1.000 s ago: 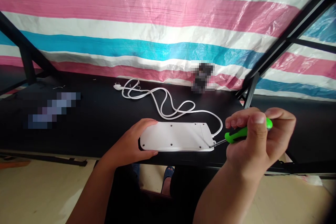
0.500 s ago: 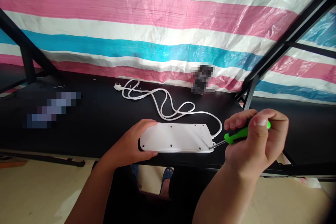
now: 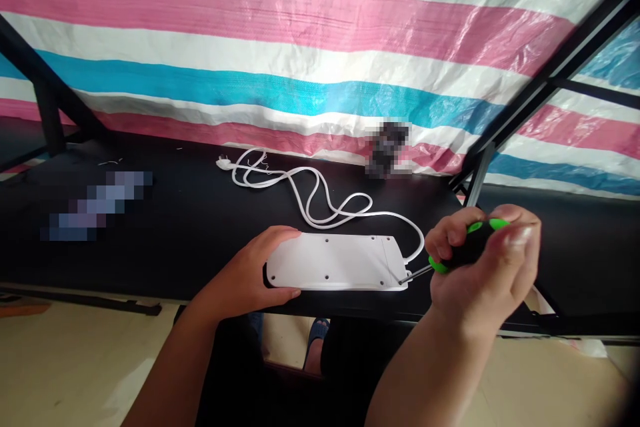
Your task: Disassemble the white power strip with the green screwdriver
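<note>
A white power strip (image 3: 345, 260) lies face down on the black table, its back dotted with several screw holes. My left hand (image 3: 255, 267) grips its left end, thumb along the near edge and fingers over the far edge. In my right hand (image 3: 490, 267) is a screwdriver (image 3: 467, 243) with a black and green handle. Its thin shaft slants down to the left, and the tip rests at the hole in the strip's near right corner. From the right end runs a white cord (image 3: 325, 203), loosely looped behind the strip, with its plug (image 3: 225, 162) at the far left.
The black table (image 3: 175, 213) carries a blurred bluish thing (image 3: 100, 207) on the left. A blurred dark object (image 3: 387, 150) stands at the back against a striped plastic sheet (image 3: 300, 20). Black metal frame bars (image 3: 530, 93) rise at both sides.
My right hand has turned the screwdriver handle, and its fingers and thumb have shifted around the grip. The tip stays in the same corner. The strip and my left hand have not moved.
</note>
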A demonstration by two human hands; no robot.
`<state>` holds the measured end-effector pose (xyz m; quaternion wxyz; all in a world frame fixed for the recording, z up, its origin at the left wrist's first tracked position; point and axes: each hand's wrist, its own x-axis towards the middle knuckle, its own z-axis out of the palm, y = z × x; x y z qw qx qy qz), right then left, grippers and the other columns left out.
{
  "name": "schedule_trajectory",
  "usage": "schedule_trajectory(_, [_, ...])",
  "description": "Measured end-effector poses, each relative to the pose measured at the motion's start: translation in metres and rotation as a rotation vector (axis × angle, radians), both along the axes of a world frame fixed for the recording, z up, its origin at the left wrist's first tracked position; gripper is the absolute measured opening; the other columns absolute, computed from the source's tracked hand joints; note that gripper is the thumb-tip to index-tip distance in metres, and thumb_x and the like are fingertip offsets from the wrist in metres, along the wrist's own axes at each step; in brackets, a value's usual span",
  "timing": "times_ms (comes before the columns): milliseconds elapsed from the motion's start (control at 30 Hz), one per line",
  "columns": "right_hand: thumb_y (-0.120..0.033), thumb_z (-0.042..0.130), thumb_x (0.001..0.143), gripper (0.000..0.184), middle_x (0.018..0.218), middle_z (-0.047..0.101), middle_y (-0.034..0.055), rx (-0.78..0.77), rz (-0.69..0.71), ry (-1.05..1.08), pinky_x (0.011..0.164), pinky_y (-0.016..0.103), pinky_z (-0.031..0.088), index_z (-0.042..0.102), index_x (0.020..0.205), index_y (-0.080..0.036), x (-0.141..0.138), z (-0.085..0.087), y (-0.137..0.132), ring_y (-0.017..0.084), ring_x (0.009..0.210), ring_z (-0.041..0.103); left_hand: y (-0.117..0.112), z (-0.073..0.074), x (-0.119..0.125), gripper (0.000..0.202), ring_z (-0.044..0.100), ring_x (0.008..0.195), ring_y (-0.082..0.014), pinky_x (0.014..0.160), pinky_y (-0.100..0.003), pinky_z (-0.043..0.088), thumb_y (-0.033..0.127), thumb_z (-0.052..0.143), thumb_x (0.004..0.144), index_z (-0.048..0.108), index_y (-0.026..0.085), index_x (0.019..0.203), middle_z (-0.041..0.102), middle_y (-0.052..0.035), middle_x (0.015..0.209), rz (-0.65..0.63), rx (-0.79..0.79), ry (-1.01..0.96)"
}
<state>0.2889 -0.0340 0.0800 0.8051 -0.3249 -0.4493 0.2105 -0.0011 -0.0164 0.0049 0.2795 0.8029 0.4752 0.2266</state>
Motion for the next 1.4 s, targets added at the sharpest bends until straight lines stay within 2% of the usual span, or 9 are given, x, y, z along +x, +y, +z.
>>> schedule_trajectory(133, [-0.066,0.067,0.092,0.045,0.065,0.055,-0.0029,-0.129,0.192,0.042,0.041,0.023,0.034,0.061,0.088,-0.022,0.016,0.000,0.000,0.011,0.047,0.048,0.000,-0.001,0.000,0.080,0.053,0.143,-0.0328,0.121,-0.046,0.046,0.041,0.083,0.079,0.046,0.033,0.150,0.048,-0.0059,0.159,-0.001,0.006,0.001])
schedule_trajectory(233, [-0.074,0.057,0.093,0.053,0.054,0.045,-0.0061,-0.159,0.263,0.092,0.038,0.022,0.027,0.062,0.085,-0.022,0.023,0.002,-0.002,0.009,0.040,0.036,-0.001,0.000,-0.001,0.080,0.052,0.144,-0.0325,0.121,-0.046,0.047,0.042,0.083,0.079,0.046,0.033,0.150,0.048,-0.0055,0.159,0.001,0.007,0.005])
schedule_trajectory(333, [-0.070,0.062,0.093,0.044,0.058,0.049,-0.0074,-0.095,0.137,0.082,0.037,0.021,0.026,0.057,0.096,-0.026,0.019,-0.002,-0.002,0.009,0.040,0.036,-0.001,0.000,-0.001,0.080,0.052,0.144,-0.0317,0.120,-0.045,0.047,0.042,0.083,0.080,0.046,0.034,0.149,0.049,-0.0043,0.158,0.000,0.003,0.012])
schedule_trajectory(433, [-0.052,0.072,0.094,0.032,0.081,0.063,-0.0023,-0.142,0.058,-0.091,0.044,0.024,0.040,0.056,0.100,-0.025,0.013,-0.007,-0.002,0.011,0.052,0.054,-0.001,0.000,-0.001,0.079,0.053,0.143,-0.0310,0.119,-0.044,0.048,0.043,0.083,0.081,0.045,0.035,0.149,0.048,-0.0035,0.158,-0.006,0.008,0.012])
schedule_trajectory(500, [-0.054,0.067,0.097,0.033,0.087,0.064,0.0016,-0.227,0.093,-0.148,0.050,0.027,0.045,0.063,0.101,-0.021,0.010,-0.007,-0.002,0.011,0.059,0.058,0.000,0.000,-0.001,0.079,0.053,0.142,-0.0315,0.119,-0.044,0.048,0.044,0.082,0.081,0.045,0.034,0.150,0.049,-0.0042,0.158,-0.005,0.012,0.014])
schedule_trajectory(600, [-0.066,0.054,0.100,0.050,0.069,0.053,-0.0025,-0.290,0.167,0.009,0.043,0.023,0.033,0.068,0.102,-0.018,0.008,-0.002,-0.002,0.008,0.048,0.042,0.000,0.000,-0.001,0.081,0.053,0.142,-0.0330,0.118,-0.047,0.048,0.045,0.082,0.080,0.044,0.034,0.150,0.049,-0.0052,0.158,-0.007,-0.003,0.041])
schedule_trajectory(733, [-0.075,0.049,0.096,0.053,0.051,0.037,-0.0094,-0.231,0.130,0.222,0.038,0.021,0.015,0.060,0.095,-0.023,0.010,0.005,-0.001,0.008,0.040,0.019,0.000,0.000,-0.001,0.082,0.054,0.142,-0.0333,0.117,-0.046,0.049,0.049,0.082,0.079,0.045,0.034,0.151,0.050,-0.0045,0.158,-0.008,-0.006,0.066])
schedule_trajectory(1033, [-0.072,0.049,0.097,0.050,0.047,0.038,-0.0094,-0.075,0.044,0.211,0.034,0.023,0.017,0.059,0.088,-0.024,0.021,0.007,-0.010,0.009,0.036,0.020,0.003,-0.001,0.000,0.079,0.054,0.142,-0.0316,0.118,-0.043,0.049,0.052,0.080,0.082,0.045,0.034,0.151,0.049,-0.0043,0.158,-0.009,0.029,0.064])
schedule_trajectory(1400, [-0.073,0.055,0.094,0.050,0.047,0.038,-0.0098,-0.121,0.051,0.231,0.035,0.023,0.015,0.056,0.088,-0.024,0.019,0.011,-0.011,0.008,0.037,0.021,0.003,0.001,0.000,0.079,0.051,0.144,-0.0342,0.120,-0.047,0.047,0.056,0.079,0.083,0.045,0.032,0.151,0.047,-0.0074,0.159,-0.014,0.005,0.063])
